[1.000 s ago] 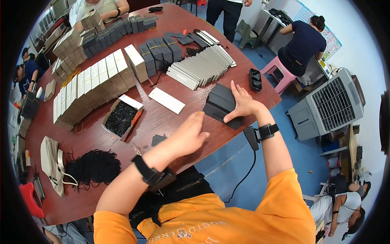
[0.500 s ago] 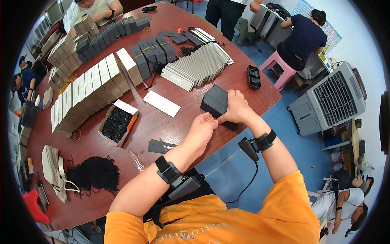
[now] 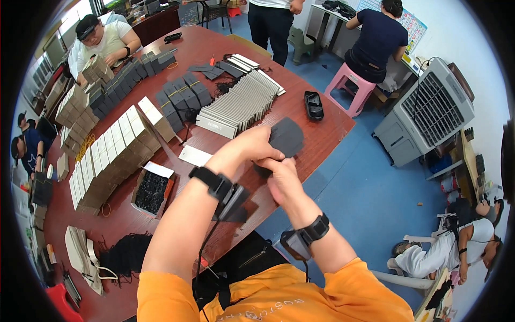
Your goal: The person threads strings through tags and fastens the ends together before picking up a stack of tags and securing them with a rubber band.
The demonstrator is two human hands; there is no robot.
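Note:
A thick stack of black cards (image 3: 288, 136) is held up over the table's near right edge, slightly blurred. My left hand (image 3: 251, 144) is closed round its left side, thumb toward me. Against the stack's near end, my right hand (image 3: 283, 176) has its fingers bent in, meeting the left thumb. Both hands' far fingers are hidden, and no rubber band can be made out between them. Left of my hands lies a white card (image 3: 194, 156). Beyond them, a long fanned row of pale grey cards (image 3: 241, 102) rests on the table.
Banded black stacks (image 3: 183, 97) and a curved row of white-topped stacks (image 3: 115, 142) stand to the left. An open box of black strings (image 3: 152, 190) is nearer. A black tray (image 3: 314, 105) sits near the right edge. A person (image 3: 104, 40) works across the table.
My left hand has moved from pinching a yellow band to gripping the black stack. My right hand has shifted to its near end. The head view has swung somewhat.

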